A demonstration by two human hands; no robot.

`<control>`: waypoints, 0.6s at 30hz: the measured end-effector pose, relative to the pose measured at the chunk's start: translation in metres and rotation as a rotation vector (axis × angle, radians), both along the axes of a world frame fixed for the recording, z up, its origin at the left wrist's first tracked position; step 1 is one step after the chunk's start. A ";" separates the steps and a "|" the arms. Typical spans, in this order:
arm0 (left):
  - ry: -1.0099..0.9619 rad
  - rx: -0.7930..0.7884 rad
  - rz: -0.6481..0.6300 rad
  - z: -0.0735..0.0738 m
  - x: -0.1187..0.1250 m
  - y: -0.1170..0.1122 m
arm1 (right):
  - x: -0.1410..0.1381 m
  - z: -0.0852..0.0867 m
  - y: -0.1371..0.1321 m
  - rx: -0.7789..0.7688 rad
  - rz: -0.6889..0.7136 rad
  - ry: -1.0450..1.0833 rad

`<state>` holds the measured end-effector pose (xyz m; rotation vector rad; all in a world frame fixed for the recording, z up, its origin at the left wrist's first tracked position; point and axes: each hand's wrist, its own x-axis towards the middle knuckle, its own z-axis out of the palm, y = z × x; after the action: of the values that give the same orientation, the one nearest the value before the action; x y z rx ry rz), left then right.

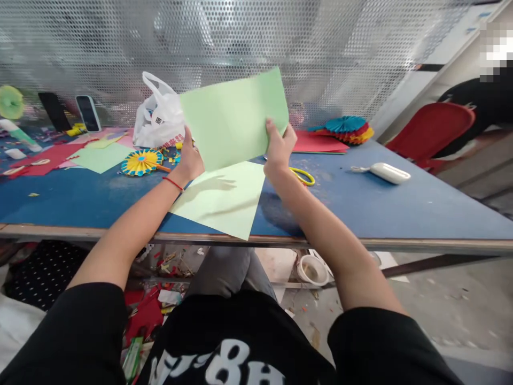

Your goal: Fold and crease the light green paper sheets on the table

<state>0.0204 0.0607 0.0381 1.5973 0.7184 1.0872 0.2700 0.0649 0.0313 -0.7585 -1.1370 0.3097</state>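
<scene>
Both hands hold up a sheet of pale green paper [232, 117], tilted above the blue tabletop [360, 208]. My left hand [189, 158] grips its lower left edge, and my right hand [279, 145] pinches its right edge. Below them a second pale green sheet [222, 200] lies flat, overhanging the table's near edge a little. Yellow-handled scissors [302, 175] lie just under my right hand, partly hidden by it. A yellow and blue paper pinwheel fan [141, 162] sits to the left of my left hand.
A white plastic bag [158, 117] stands behind my left hand. Red paper [318, 141] and a layered paper rosette [347, 130] lie back right, with a white device [387, 172] to their right. Phones lean against a perforated metal screen [320, 48]. Paper scraps litter the floor below.
</scene>
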 end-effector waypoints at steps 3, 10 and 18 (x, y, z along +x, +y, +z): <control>-0.049 0.027 -0.068 -0.010 -0.012 0.000 | -0.013 -0.046 0.016 -0.187 -0.069 0.024; 0.097 0.179 0.134 -0.029 -0.014 0.026 | -0.030 -0.070 0.010 -0.377 0.054 -0.162; 0.160 0.429 0.536 -0.026 -0.028 0.049 | -0.041 -0.059 -0.008 -0.443 0.295 -0.361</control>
<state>-0.0077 0.1092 0.0118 1.9237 1.1182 1.5933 0.2287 0.0569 -0.0279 -1.0650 -1.5515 0.7094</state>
